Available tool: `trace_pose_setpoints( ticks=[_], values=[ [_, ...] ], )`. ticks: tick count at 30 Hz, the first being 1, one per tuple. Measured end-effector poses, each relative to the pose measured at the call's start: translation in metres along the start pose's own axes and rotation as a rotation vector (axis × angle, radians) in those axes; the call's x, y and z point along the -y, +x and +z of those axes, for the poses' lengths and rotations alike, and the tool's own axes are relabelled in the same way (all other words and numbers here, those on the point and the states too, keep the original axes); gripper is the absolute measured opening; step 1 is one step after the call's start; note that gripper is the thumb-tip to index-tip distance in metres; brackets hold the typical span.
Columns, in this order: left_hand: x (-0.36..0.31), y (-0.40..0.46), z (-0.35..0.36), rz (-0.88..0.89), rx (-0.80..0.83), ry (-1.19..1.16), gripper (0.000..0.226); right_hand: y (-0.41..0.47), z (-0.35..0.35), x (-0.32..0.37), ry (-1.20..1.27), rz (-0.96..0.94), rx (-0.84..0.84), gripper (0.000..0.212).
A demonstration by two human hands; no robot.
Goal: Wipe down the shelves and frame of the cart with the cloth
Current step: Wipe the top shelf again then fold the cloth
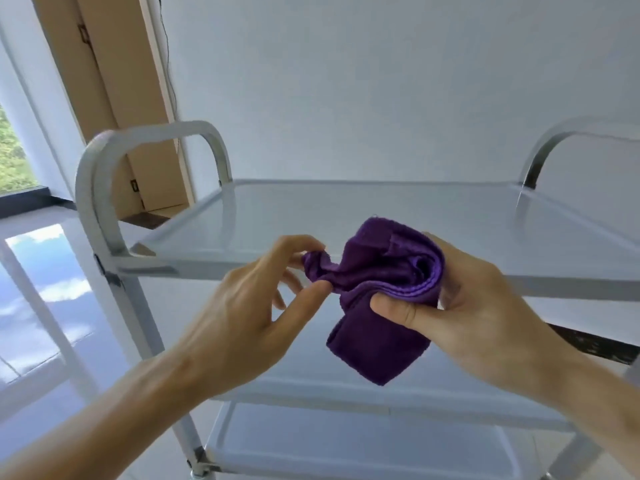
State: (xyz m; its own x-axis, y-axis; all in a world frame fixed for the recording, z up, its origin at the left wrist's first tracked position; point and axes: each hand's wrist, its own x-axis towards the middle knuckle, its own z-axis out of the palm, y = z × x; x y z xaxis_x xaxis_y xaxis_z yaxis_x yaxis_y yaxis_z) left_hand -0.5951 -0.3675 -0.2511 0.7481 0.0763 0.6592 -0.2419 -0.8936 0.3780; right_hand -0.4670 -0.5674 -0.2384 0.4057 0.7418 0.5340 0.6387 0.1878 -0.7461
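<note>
Gripped in both hands, mid-frame: purple cloth point(377, 299) bunched and folded, held in the air in front of the cart's top shelf point(346, 216), touching no part of the cart point(104, 209); right hand point(464, 306) wrapped round the thick folded roll, thumb pressed across the lower fold; left hand point(263, 296) pinching a twisted corner at the cloth's left edge between thumb and fingertips. Judged light, soft and limp, napped like microfibre, so no slip and nothing fragile; lower flap hanging free toward lower centre, likely to drag unless tucked in. Best taken as a folded pad under a flat palm, not by a corner. Two more shelves showing lower in the frame; curved frame handles at upper left and upper right; no wiping contact yet.
</note>
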Motion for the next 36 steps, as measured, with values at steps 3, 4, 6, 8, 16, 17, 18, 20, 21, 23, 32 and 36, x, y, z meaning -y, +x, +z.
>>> trace_pose_setpoints(
  ticks=[3, 4, 6, 8, 16, 17, 18, 20, 21, 23, 32, 36],
  values=[
    [0.008, 0.034, -0.023, -0.049, 0.095, 0.067, 0.045, 0.042, -0.018, 0.023, -0.007, 0.064, -0.067, 0.031],
    [0.012, 0.043, -0.029, -0.081, 0.127, 0.09, 0.047, 0.056, -0.023, 0.026, -0.041, 0.076, -0.093, 0.031],
    [0.021, 0.06, -0.039, -0.161, 0.203, 0.125, 0.053, 0.083, -0.03, 0.026, -0.158, 0.097, -0.13, 0.031],
    [0.029, 0.073, -0.045, -0.222, 0.283, 0.178, 0.055, 0.104, -0.036, 0.019, -0.366, 0.137, -0.125, 0.03],
    [0.039, 0.082, -0.027, -0.437, 0.839, 0.4, 0.078, 0.1, -0.062, -0.019, -0.806, 0.549, 0.538, 0.097],
    [0.038, 0.082, -0.022, -0.436, 0.864, 0.412, 0.074, 0.096, -0.064, -0.022, -0.827, 0.557, 0.549, 0.104],
    [0.038, 0.082, -0.019, -0.426, 0.874, 0.438, 0.069, 0.092, -0.065, -0.024, -0.837, 0.557, 0.521, 0.106],
    [0.04, 0.084, -0.014, -0.413, 0.869, 0.481, 0.062, 0.085, -0.066, -0.029, -0.83, 0.535, 0.427, 0.102],
    [0.041, 0.085, -0.011, -0.407, 0.87, 0.492, 0.061, 0.083, -0.067, -0.031, -0.82, 0.536, 0.391, 0.099],
    [0.045, 0.09, -0.007, -0.388, 0.883, 0.504, 0.06, 0.082, -0.07, -0.035, -0.797, 0.56, 0.355, 0.097],
    [0.065, 0.132, 0.018, -0.305, 0.929, 0.507, 0.06, 0.095, -0.086, -0.05, -0.797, 0.66, 0.29, 0.096],
    [0.078, 0.16, 0.032, -0.278, 0.947, 0.474, 0.06, 0.107, -0.097, -0.062, -0.808, 0.728, 0.278, 0.096]
  ],
)
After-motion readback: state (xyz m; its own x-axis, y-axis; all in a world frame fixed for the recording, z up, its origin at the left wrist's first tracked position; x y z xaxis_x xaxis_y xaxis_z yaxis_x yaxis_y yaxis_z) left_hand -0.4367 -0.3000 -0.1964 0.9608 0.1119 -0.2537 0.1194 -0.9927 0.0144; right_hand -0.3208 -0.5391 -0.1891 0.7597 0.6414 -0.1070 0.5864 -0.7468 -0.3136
